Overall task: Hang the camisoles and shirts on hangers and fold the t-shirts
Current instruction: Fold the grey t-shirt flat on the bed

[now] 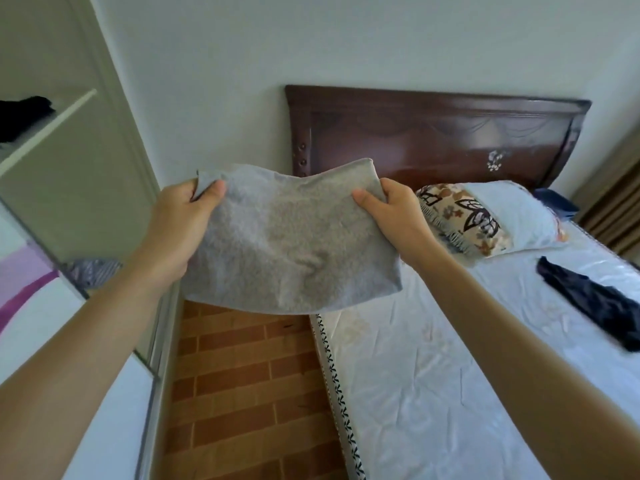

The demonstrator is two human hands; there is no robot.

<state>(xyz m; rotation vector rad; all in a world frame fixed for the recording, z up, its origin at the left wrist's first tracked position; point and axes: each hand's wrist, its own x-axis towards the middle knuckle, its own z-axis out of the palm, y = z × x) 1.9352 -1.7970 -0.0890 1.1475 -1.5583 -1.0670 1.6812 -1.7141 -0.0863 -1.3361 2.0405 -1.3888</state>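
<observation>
Here, both hands held a folded grey t-shirt (291,244) in the air. Left hand (180,230) pinched the upper left corner, thumb on top, fingers under the cloth. Right hand (391,209) gripped the upper right edge the same way, thumb on the fabric. The t-shirt sagged between the two grips and hung over the strip of brick-pattern floor (249,375) and the left edge of the bed (433,393), touching neither. On the bed, a dark garment (595,306) lay crumpled near the right edge. Patterned pillow (464,220) sat at the head end, against the dark wooden headboard (433,133). Wardrobe shelf (52,123) at left carried a black item (24,116).
</observation>
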